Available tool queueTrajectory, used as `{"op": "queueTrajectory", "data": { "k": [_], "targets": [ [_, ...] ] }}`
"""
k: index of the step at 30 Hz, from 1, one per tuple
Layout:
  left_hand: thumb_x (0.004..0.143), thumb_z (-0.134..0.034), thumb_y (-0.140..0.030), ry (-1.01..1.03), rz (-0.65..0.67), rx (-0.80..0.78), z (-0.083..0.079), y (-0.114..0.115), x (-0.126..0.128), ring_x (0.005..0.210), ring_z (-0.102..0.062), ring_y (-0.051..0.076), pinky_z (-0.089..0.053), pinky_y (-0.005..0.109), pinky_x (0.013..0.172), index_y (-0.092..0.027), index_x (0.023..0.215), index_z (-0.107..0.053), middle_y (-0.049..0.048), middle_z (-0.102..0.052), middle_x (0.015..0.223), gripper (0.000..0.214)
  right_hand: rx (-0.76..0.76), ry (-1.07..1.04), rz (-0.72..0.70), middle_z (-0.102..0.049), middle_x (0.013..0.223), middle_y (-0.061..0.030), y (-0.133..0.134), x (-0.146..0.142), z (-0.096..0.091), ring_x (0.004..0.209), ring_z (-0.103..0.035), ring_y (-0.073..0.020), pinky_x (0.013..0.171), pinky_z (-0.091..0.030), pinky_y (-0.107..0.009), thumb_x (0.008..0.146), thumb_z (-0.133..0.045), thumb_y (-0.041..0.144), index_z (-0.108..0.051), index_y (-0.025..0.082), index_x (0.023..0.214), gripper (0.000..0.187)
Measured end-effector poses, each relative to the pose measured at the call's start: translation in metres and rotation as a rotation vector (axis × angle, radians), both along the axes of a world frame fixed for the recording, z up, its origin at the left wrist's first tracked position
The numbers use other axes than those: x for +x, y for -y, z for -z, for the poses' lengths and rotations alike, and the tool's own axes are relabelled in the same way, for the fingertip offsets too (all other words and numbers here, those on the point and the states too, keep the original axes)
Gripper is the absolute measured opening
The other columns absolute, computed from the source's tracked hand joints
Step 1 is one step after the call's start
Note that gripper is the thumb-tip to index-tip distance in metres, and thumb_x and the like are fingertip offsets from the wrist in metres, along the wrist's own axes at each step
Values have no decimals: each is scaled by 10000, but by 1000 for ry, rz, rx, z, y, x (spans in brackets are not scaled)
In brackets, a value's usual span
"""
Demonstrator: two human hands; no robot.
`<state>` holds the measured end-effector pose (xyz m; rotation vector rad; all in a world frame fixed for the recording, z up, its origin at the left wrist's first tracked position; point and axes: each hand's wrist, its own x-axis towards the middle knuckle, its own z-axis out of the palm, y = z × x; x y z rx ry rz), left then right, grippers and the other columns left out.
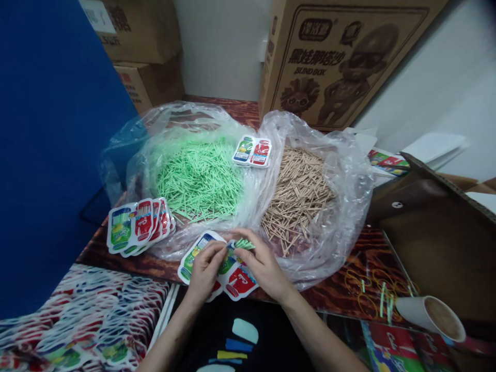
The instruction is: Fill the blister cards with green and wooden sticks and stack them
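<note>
My left hand point(208, 264) is closed in a pinch at the edge of a jar-shaped printed packet point(227, 264). Close beside it, my right hand point(265, 266) has its fingers curled round a small bunch of light green sticks point(245, 244), whose ends show at the packet's upper edge. Whether the sticks are partly inside the packet I cannot tell. Under my hands lie more flat packets, one with a red cola jar print point(241, 283) and one with a green and blue print point(189, 261). Fingers cover much of the held packet.
Clear plastic bags hold piles of green sticks point(201, 181) and brown sticks point(298, 191). Filled packets point(135, 227) are stacked at left, another point(251, 151) between the piles. A paper cup point(430, 316) lies tipped near rubber bands point(366, 306). Cartons point(344, 62) stand behind.
</note>
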<state>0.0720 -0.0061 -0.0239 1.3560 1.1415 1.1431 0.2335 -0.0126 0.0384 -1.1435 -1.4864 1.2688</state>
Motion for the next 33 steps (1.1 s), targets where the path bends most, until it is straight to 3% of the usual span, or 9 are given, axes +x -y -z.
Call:
{"op": "queueTrajectory", "data": {
  "k": [4,9,14,17,20,22,26,30,33],
  "targets": [
    [844,-581,-313,18,-60,-43,-6,1,8,810,-578,170,-450,259,755,-178,802,-684,34,-630,832,175,-5,166,29,-526,1361,-73,1,17,-5,1266,-474,-211,1073,-347,-407,875,-582,255,-307,278,1431,621],
    [811,-619,-325,98,-97,-79,-8,0,15,822,-585,181,-455,273,779,-176,792,-693,37,-644,832,168,161,377,37,-567,1293,-64,6,23,-8,1223,-499,-221,1058,-362,-404,890,-547,208,-557,255,1228,342],
    [792,-651,-309,254,-67,-181,-1,1,23,833,-582,168,-449,255,774,-186,820,-705,23,-648,848,137,207,364,112,-547,1269,-71,8,23,-9,1186,-507,-207,974,-429,-367,890,-524,151,-563,249,1193,321],
    [776,-667,-303,340,-63,-258,-1,3,23,840,-581,161,-448,241,768,-190,826,-699,16,-651,877,127,208,396,65,-600,1083,-58,8,26,-9,1032,-565,-198,881,-457,-344,884,-522,129,-640,221,947,162],
    [738,-703,-295,309,68,-295,-7,4,14,874,-581,173,-443,246,792,-192,883,-695,23,-664,928,178,231,395,62,-601,940,-44,8,28,-11,912,-573,-179,816,-457,-322,890,-506,109,-644,208,841,176],
    [703,-736,-287,193,282,-337,-11,3,4,804,-570,166,-442,243,743,-177,892,-689,22,-661,877,224,257,361,101,-597,960,-47,10,28,-12,929,-567,-179,821,-452,-321,894,-502,106,-650,212,865,185],
    [731,-711,-315,-50,632,-348,-10,1,-9,567,-424,104,-354,210,554,-136,672,-630,-30,-526,605,205,255,298,64,-600,1004,-47,14,22,-17,970,-566,-176,859,-445,-321,900,-513,118,-648,219,952,176],
    [766,-664,-300,-104,582,-261,-8,3,-5,581,-419,114,-368,221,573,-145,671,-625,-28,-529,617,186,204,382,-68,-608,941,-36,15,21,-22,935,-566,-178,833,-438,-318,904,-538,166,-647,201,807,150],
    [789,-637,-310,-86,530,-264,-10,6,-1,608,-462,134,-410,239,614,-151,721,-651,-7,-584,656,174,229,352,43,-598,971,-41,18,25,-25,949,-564,-175,842,-433,-309,911,-516,156,-636,202,881,132]
  ]
}}
